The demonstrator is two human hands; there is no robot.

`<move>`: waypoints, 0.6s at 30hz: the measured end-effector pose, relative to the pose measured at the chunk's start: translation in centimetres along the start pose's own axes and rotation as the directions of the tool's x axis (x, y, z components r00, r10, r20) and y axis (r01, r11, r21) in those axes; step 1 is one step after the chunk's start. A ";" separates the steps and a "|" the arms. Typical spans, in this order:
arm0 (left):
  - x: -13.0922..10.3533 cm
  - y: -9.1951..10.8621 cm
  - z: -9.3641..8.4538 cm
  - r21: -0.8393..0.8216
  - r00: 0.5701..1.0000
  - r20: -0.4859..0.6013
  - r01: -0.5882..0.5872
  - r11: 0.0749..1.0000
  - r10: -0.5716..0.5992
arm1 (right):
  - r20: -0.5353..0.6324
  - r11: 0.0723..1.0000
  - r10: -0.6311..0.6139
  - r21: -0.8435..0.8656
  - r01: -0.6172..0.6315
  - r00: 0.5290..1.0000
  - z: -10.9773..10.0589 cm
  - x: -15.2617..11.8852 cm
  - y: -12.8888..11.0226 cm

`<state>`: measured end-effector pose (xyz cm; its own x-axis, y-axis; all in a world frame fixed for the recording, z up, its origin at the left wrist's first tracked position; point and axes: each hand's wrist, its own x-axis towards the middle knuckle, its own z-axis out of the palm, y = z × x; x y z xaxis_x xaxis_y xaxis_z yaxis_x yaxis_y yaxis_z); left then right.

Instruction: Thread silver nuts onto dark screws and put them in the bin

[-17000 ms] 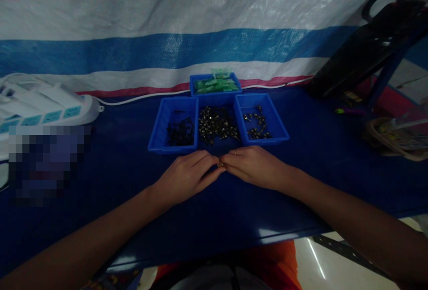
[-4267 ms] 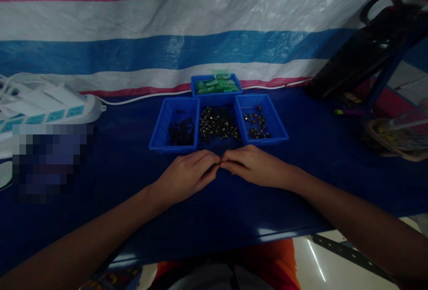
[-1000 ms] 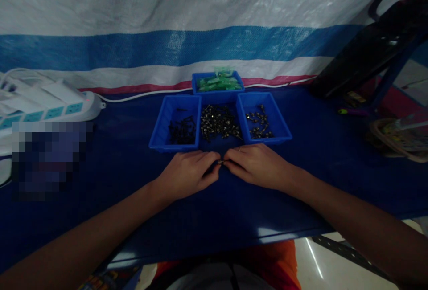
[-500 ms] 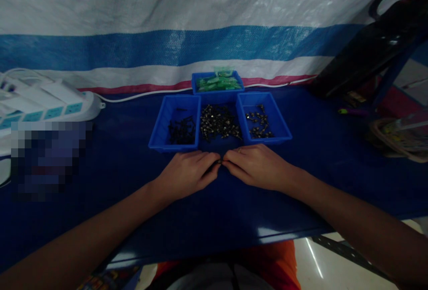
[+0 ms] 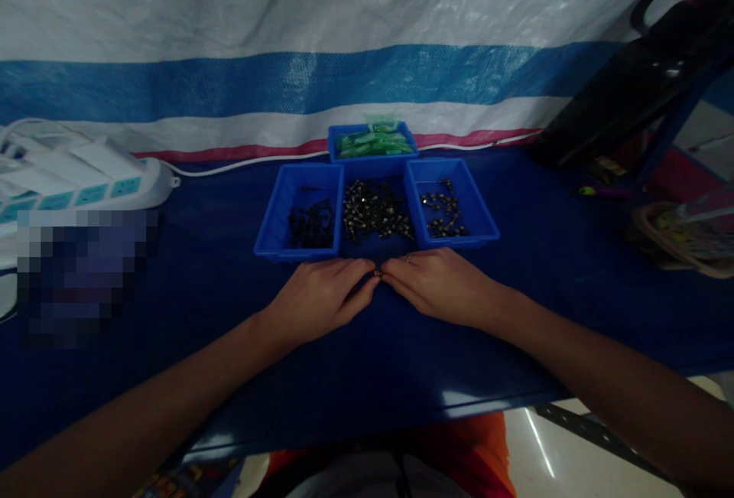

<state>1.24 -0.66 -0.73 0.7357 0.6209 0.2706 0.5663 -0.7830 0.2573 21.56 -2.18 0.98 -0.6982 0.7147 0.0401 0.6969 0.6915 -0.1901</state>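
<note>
My left hand (image 5: 324,295) and my right hand (image 5: 439,280) meet fingertip to fingertip just in front of the bins, both closed in a pinch. Between them shows a tiny metallic piece (image 5: 377,274), too small to name. Behind my left hand stands a blue bin (image 5: 269,222) with dark, screw-like pieces (image 5: 313,224). A second blue bin (image 5: 479,211), behind my right hand, holds shiny small metal parts (image 5: 447,215). A pile of mixed small metal parts (image 5: 375,209) lies between these two bins.
At the back, a smaller blue bin (image 5: 336,148) holds green plastic packets (image 5: 378,142). White power strips (image 5: 126,177) lie at the left. On the right are a large black bottle-like object (image 5: 631,85), a purple pen-like item (image 5: 611,192) and a basket (image 5: 682,245). A striped sheet (image 5: 287,77) hangs behind.
The fingertips have shifted very slightly, and a little more of the tiny metallic piece shows between them. The bins and parts stay in place.
</note>
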 end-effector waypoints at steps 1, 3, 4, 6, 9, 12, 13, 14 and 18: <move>0.0 0.0 0.0 -0.006 1.000 -0.012 0.001 1.000 -0.001 | 0.002 1.000 0.004 0.004 -0.004 1.000 0.0 0.0 0.0; 0.0 0.1 0.0 -0.014 0.999 -0.042 -0.004 1.000 0.003 | 0.003 1.000 0.012 0.007 -0.012 1.000 0.0 0.0 0.0; 0.0 0.1 0.0 -0.017 0.998 -0.059 -0.010 1.000 0.009 | 0.002 1.000 0.012 0.007 -0.012 1.000 0.0 0.0 0.0; 0.0 0.1 0.0 -0.022 0.995 -0.093 -0.033 0.999 0.031 | 0.004 1.000 0.007 0.015 -0.007 1.000 0.0 0.0 0.0; -0.1 0.0 0.1 -0.024 0.991 -0.107 -0.077 0.997 0.074 | 0.013 0.999 0.000 0.051 -0.001 1.000 0.1 0.0 0.0; -0.2 -0.2 0.2 -0.020 0.990 -0.104 -0.098 0.995 0.095 | 0.019 0.993 0.019 0.117 -0.021 1.000 0.0 0.1 0.0; -0.3 -0.2 0.2 -0.019 0.990 -0.106 -0.099 0.995 0.097 | 0.020 0.990 0.026 0.139 -0.028 0.999 0.0 0.1 -0.1; -0.3 -0.2 0.2 -0.018 0.989 -0.110 -0.098 0.995 0.096 | 0.020 0.987 0.030 0.158 -0.033 0.999 0.0 0.1 -0.1; -0.2 -0.2 0.2 -0.016 0.990 -0.118 -0.080 0.997 0.078 | 0.019 0.981 0.037 0.189 -0.040 0.999 0.0 0.1 -0.1</move>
<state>1.02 -0.66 -0.99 0.7284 0.5583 0.3971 0.4995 -0.8295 0.2499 21.40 -2.13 1.00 -0.6749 0.7378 0.0142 0.6809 0.6301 -0.3734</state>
